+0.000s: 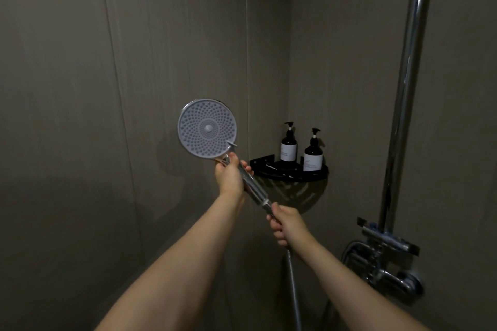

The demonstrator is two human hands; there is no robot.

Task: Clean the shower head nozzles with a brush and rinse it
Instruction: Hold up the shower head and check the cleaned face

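The left hand (230, 175) has its grip closed around the upper part of the handle, just below the round face of the shower head (207, 128), with the thumb lying up along the neck. The right hand (285, 224) has its grip wrapped around the bottom end of the same handle, where the hose (293, 285) leaves it and hangs down toward the lower edge of the view. The shower head is held up in the air between the two hands in front of the wall corner, tilted so that the handle slopes down to the right and the grey face with its rings of nozzles is turned toward the camera. Just right of the left hand, a black corner shelf (290, 172) is fixed to the wall and carries two dark pump bottles (289, 145) with pale labels, standing side by side. Further right, a chrome riser pipe (403, 105) runs up the wall from the mixer valve (387, 263).
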